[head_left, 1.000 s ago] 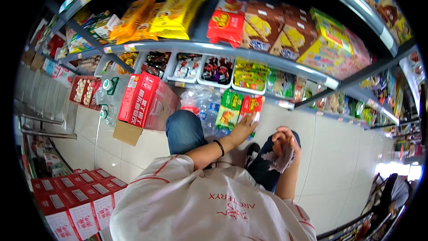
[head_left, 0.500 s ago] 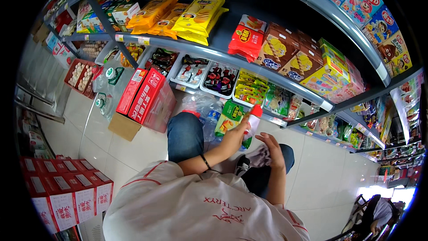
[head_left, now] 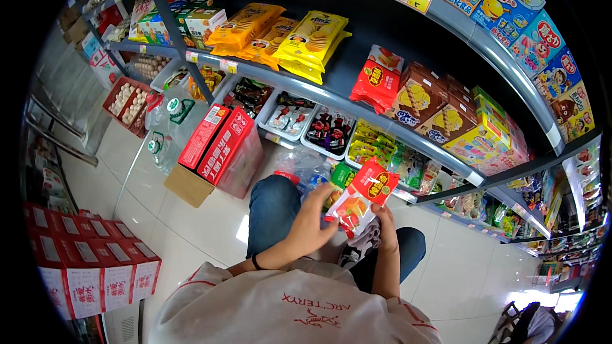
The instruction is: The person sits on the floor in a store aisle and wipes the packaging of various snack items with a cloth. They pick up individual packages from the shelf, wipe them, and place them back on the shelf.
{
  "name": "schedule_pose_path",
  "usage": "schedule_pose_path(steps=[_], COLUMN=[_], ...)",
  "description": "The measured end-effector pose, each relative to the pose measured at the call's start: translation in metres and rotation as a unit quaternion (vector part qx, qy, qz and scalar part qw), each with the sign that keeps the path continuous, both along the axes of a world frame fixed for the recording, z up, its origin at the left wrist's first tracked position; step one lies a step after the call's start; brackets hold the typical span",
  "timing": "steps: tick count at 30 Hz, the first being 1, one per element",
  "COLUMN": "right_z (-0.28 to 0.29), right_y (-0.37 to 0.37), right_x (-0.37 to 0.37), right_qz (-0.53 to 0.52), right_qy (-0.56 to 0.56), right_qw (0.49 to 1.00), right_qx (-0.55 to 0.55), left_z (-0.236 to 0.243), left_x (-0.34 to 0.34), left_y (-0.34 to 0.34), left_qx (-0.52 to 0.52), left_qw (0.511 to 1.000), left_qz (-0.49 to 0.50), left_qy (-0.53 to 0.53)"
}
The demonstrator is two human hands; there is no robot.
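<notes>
A red and white snack packet (head_left: 364, 199) with a food picture on it faces up in front of my knees. My right hand (head_left: 385, 226) grips its right edge, and a crumpled grey cloth (head_left: 366, 242) hangs beneath, against the same hand. Beside the packet's left edge is my left hand (head_left: 307, 228), thumb and fingers apart; whether it touches the packet is hard to see. Partly behind the packet stands a green package (head_left: 341, 177), with clear plastic bottles (head_left: 313, 178) to its left.
On the shelf ahead lie yellow bags (head_left: 312, 41), a similar red packet (head_left: 377, 79) and brown boxes (head_left: 417, 97). White trays (head_left: 288, 114) of small wrapped snacks line the space below. An opened red carton (head_left: 223, 146) stands on the floor left of my knee; stacked red-and-white boxes (head_left: 95, 267) are farther left.
The red packet has turned from edge-on to face up. My right hand has closed on its edge, while my left hand's fingers have spread away from it. The view has shifted slightly.
</notes>
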State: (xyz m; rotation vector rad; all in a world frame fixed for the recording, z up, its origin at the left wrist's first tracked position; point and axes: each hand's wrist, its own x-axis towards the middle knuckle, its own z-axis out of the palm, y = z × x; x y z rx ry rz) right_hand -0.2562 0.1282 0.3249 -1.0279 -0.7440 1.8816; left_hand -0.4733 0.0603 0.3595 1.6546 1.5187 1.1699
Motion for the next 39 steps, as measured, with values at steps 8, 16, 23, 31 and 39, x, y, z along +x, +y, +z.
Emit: schedule_pose_path(steps=[8,16,23,31,39], right_z=[0.024,0.066,0.025,0.014,0.013], right_y=[0.002,-0.007,-0.025,-0.015,-0.017], right_x=[-0.012,0.037,0.110,0.113,0.120], right_qz=[0.032,0.084,-0.071,-0.069,-0.074], right_qy=[-0.043,-0.133,0.022,0.106,0.127], right_qw=[0.996,0.962,0.984,0.979,0.977], right_qx=[0.067,0.223,0.159,0.161,0.153], left_z=[-0.050,-0.013,0.111,0.098,0.076], left_x=[0.008,-0.014,-0.055,-0.064,-0.056], left_y=[0.009,0.068,0.177,0.268,0.287], left_qx=[-0.339,-0.204,0.143,0.008,-0.020], left_qw=[0.683,0.647,0.919,0.869,0.827], left_qz=[-0.090,-0.030,0.171,0.115,0.114], left_qy=[-0.640,-0.734,-0.324,-0.482,-0.550])
